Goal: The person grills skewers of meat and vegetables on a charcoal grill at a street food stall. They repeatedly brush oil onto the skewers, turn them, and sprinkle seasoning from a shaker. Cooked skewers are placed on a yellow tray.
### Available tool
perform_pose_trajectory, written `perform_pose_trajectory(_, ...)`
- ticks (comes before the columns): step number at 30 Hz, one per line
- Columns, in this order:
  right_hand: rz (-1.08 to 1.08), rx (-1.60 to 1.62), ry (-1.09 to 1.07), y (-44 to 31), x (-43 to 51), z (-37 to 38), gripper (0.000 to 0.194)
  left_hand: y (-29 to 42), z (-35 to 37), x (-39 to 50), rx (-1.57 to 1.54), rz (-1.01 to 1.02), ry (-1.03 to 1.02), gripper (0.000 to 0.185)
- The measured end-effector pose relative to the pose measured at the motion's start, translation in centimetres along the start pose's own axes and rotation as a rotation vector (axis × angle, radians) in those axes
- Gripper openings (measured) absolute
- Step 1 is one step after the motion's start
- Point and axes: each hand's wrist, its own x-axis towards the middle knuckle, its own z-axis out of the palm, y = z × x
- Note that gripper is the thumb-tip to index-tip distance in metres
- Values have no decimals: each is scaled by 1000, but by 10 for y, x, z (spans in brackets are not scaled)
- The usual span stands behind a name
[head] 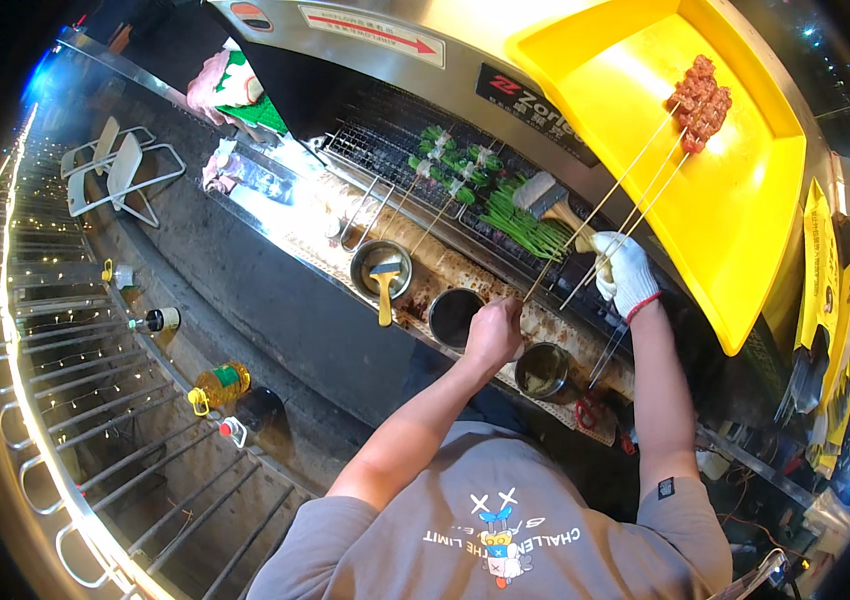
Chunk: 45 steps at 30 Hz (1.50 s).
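Note:
My left hand [495, 330], bare, is closed on the end of a bamboo skewer that leads to the green stalks [519, 221] on the grill grate. On my right hand [624, 274] is a white knitted glove; it grips the wooden handle of a wide basting brush [541, 196], whose bristles touch the stalks. Skewers of raw minced-looking meat [701, 105] lie over the yellow tray [762, 300], their sticks passing by the glove. Several skewers of green vegetable rolls [462, 165] lie on the grate to the left. A dark pot [455, 319] is beside my left hand.
A metal bowl [372, 262] with a small brush [384, 291] and a seasoning container [541, 371] stand on the front ledge. Red-handled scissors [588, 412] lie near its right end. Bottles [221, 384] stand by the railing [42, 442], folding chairs [125, 169] farther off.

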Motion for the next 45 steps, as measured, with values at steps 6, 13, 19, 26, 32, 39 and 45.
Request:
perform_pose_trajectory(6, 22, 54, -32, -6, 24, 15, 25, -7, 3, 3, 13, 22, 8, 14)
perform_pose_trajectory(13, -9, -188, -111, -15, -4, 34, 25, -4, 0, 4, 1, 20, 22, 16)
perform_pose_trajectory(19, -201, -377, 10, 22, -16, 21, 24, 4, -2, 5, -32, -10, 6, 18)
perform_pose_trajectory(26, -78, 204, 85, 16, -84, -23, 21, 5, -4, 9, -49, -43, -35, 20)
perform_pose_trajectory(32, -209, 525, 109, 45, -135, -54, 33, 39, -38, 8, -193, -61, -54, 21)
perform_pose_trajectory(39, -156, 593, 138, 56, -172, -62, 25, 83, -81, 0, -626, -161, -117, 27)
perform_pose_trajectory(45, -101, 583, 68, 70, -190, -56, 24, 17, -68, 25, -942, -370, -158, 23)
